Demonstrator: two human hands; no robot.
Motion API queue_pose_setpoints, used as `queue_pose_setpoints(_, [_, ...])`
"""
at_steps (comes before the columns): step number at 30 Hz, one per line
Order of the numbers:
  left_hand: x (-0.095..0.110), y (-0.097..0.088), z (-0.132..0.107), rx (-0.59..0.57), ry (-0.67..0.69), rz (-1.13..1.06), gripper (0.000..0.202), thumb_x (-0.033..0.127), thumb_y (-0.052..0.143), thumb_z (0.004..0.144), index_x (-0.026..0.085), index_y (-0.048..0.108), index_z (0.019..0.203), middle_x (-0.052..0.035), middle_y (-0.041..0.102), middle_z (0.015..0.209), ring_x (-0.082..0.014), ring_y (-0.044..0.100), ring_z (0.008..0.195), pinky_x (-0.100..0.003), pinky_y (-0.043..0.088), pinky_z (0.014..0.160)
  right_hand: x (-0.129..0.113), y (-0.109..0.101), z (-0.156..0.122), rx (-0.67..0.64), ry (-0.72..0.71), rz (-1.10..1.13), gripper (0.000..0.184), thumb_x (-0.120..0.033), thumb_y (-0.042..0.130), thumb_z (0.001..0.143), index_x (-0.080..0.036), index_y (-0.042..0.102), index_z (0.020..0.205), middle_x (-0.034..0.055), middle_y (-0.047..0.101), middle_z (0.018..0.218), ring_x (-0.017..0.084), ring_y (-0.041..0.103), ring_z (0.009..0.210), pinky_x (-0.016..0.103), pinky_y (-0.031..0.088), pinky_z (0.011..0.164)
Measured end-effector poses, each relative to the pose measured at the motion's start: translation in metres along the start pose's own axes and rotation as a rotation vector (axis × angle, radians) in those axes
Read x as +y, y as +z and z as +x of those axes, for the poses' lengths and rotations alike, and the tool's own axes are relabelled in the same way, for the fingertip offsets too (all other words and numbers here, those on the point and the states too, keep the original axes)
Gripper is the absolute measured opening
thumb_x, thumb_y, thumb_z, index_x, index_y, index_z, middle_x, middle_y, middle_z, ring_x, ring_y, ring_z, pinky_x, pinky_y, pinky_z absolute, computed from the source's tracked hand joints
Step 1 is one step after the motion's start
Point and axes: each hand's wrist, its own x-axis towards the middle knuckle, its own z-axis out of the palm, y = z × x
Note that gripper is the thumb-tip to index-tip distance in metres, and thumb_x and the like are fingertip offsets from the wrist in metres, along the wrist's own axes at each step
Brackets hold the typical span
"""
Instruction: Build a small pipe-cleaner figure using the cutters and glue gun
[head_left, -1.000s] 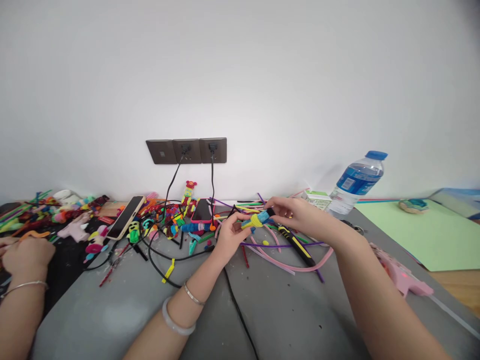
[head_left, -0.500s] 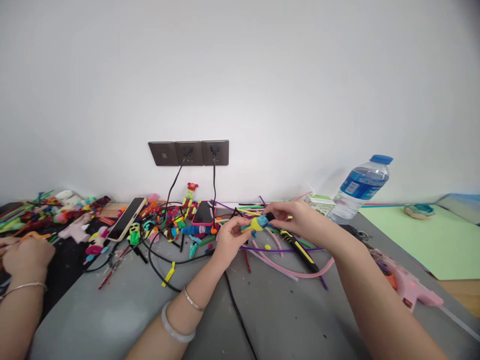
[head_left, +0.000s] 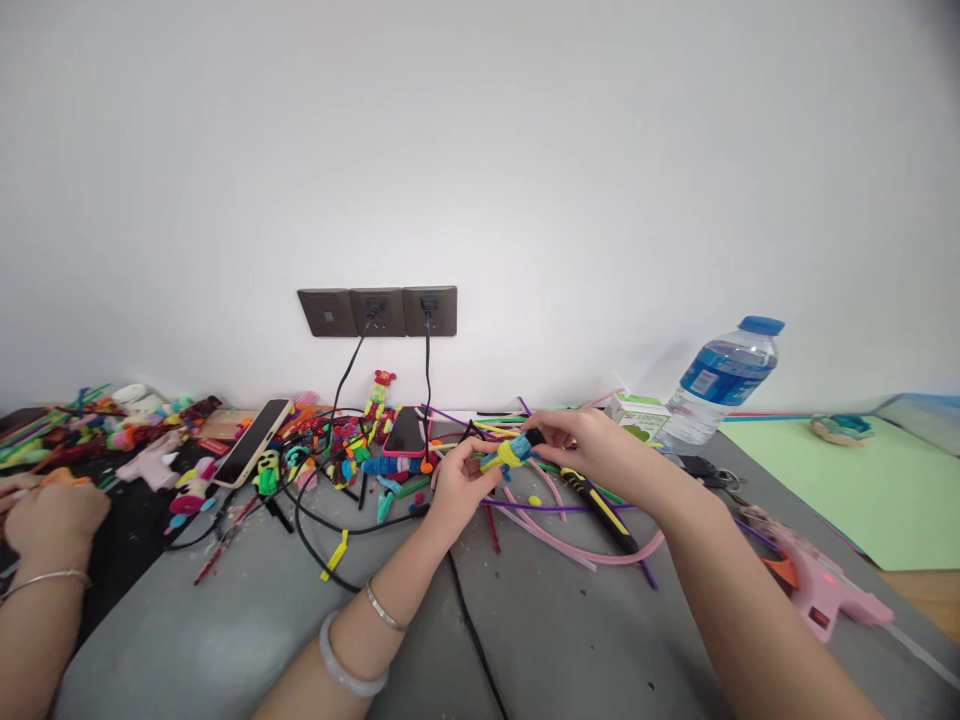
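Note:
Above the middle of the grey table (head_left: 540, 640), a small figure wound from yellow, blue and black pipe cleaners (head_left: 513, 453) is held between my two hands. My left hand (head_left: 459, 486) pinches its yellow end. The fingers of my right hand (head_left: 574, 440) are closed at its black end. Fingertips hide parts of the figure. Beneath and behind it lie loose pipe cleaners in pink (head_left: 592, 548), purple and green, along with a yellow-and-black utility knife (head_left: 598, 508).
At right are a tilted water bottle (head_left: 720, 380), a small carton (head_left: 636, 416), a pink glue gun (head_left: 829, 592) and green paper (head_left: 847, 490). Phones (head_left: 255, 442), finished figures and black cables (head_left: 472, 630) lie left. A co-worker's hands (head_left: 56, 515) are at far left.
The view has tilted up very slightly, so everything sits a little lower. Both hands keep hold of the pipe cleaner figure, which has hardly moved.

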Motion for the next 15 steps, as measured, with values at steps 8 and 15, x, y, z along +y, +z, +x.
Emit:
queue_pose_setpoints(8, [0.0051, 0.0056, -0.005, -0.046, 0.004, 0.019, 0.034, 0.035, 0.077, 0.071, 0.019, 0.054, 0.089, -0.0032, 0.06, 0.094, -0.0145, 0.062, 0.077, -0.027, 0.051, 0.071, 0.0043, -0.0026, -0.002, 0.037, -0.05, 0.058, 0.032, -0.03, 0.053, 0.087, -0.02, 0.064, 0.116, 0.0035, 0.069, 0.077, 0.018, 0.064, 0.07, 0.028, 0.047, 0.064])
queue_pose_setpoints(15, [0.0028, 0.0072, -0.0041, -0.055, -0.024, 0.018, 0.039, 0.031, 0.076, 0.072, 0.018, 0.056, 0.103, -0.0069, 0.058, 0.109, -0.0147, 0.061, 0.083, -0.029, 0.052, 0.076, 0.0006, -0.0029, -0.0045, 0.098, -0.093, 0.085, 0.028, -0.023, 0.047, 0.089, -0.023, 0.061, 0.113, 0.0042, 0.072, 0.088, 0.018, 0.067, 0.075, 0.028, 0.051, 0.067])
